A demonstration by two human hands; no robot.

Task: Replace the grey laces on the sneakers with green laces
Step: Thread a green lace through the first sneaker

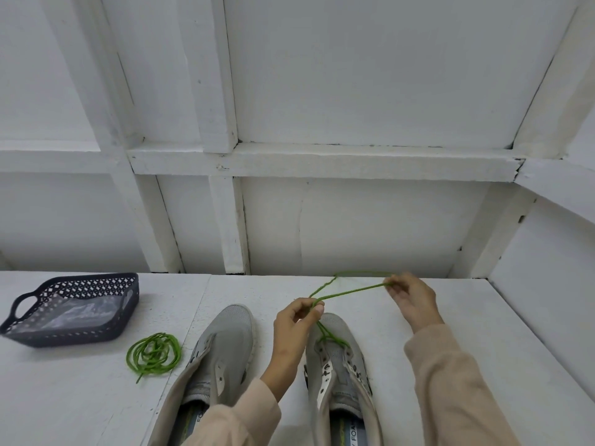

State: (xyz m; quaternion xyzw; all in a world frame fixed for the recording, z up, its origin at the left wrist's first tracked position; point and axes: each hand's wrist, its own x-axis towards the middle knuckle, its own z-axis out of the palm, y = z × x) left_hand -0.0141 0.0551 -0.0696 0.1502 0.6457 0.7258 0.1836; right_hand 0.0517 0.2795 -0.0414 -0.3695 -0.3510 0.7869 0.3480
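Lace job sits on the right sneaker [342,326], toe pointing away from you and heel toward you, so both eyelet rows run back along that axis to your body. The green lace [351,291] is through the eyelets nearest the toe only. From there it climbs into your left hand [294,320], which hangs just over the toe and pinches the strands between thumb and fingers. The strands then run out past the toe and off to its right, into your right hand [412,300], whose fingers are curled and nip the far ends; the lace is raised off the table [483,317] and fairly taut. Your left hand is nearer the eyelets. My read is that the next open pair lies on your side of the threaded pair, so an end must come back toward you. Your left forearm lies just beside the left eyelet row and may crowd it. The left sneaker [225,336] is parallel, just beside on the left, with no lace in it. The spare green lace [154,354] is coiled further left. The dark basket [74,281] is furthest left, its pale contents unclear.
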